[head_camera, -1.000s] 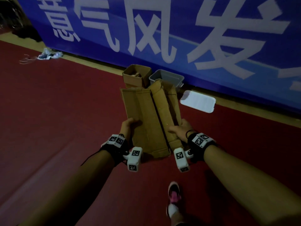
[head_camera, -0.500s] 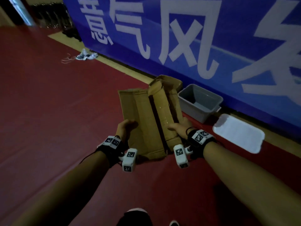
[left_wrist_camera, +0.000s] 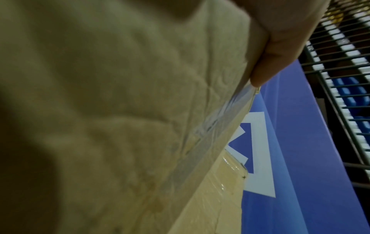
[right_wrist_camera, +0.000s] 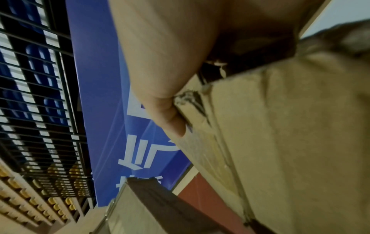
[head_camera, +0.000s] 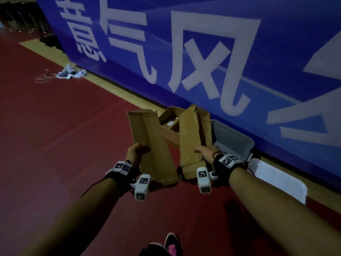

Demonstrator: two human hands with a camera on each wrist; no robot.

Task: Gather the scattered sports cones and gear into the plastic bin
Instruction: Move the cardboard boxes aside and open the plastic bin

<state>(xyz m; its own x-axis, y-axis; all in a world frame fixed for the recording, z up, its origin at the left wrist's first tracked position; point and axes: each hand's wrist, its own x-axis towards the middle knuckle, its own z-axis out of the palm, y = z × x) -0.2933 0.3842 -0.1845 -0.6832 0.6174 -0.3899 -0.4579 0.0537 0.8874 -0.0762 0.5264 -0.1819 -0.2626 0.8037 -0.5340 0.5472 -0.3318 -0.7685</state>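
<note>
My left hand (head_camera: 135,154) grasps a flattened cardboard piece (head_camera: 151,143) by its edge, and my right hand (head_camera: 206,151) grasps a second folded cardboard piece (head_camera: 191,137), the two held a little apart above the red floor (head_camera: 64,145). Just beyond my right fingers (right_wrist_camera: 172,117) the grey plastic bin (head_camera: 232,139) sits against the blue banner (head_camera: 203,52), an open cardboard box (head_camera: 169,119) beside it and a white lid (head_camera: 280,180) on the floor to its right.

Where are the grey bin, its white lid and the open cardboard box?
Bin (head_camera: 238,139): head view, far inner wall.
Lid (head_camera: 276,180): head view, flat top.
Box (head_camera: 168,115): head view, left flap.
</note>
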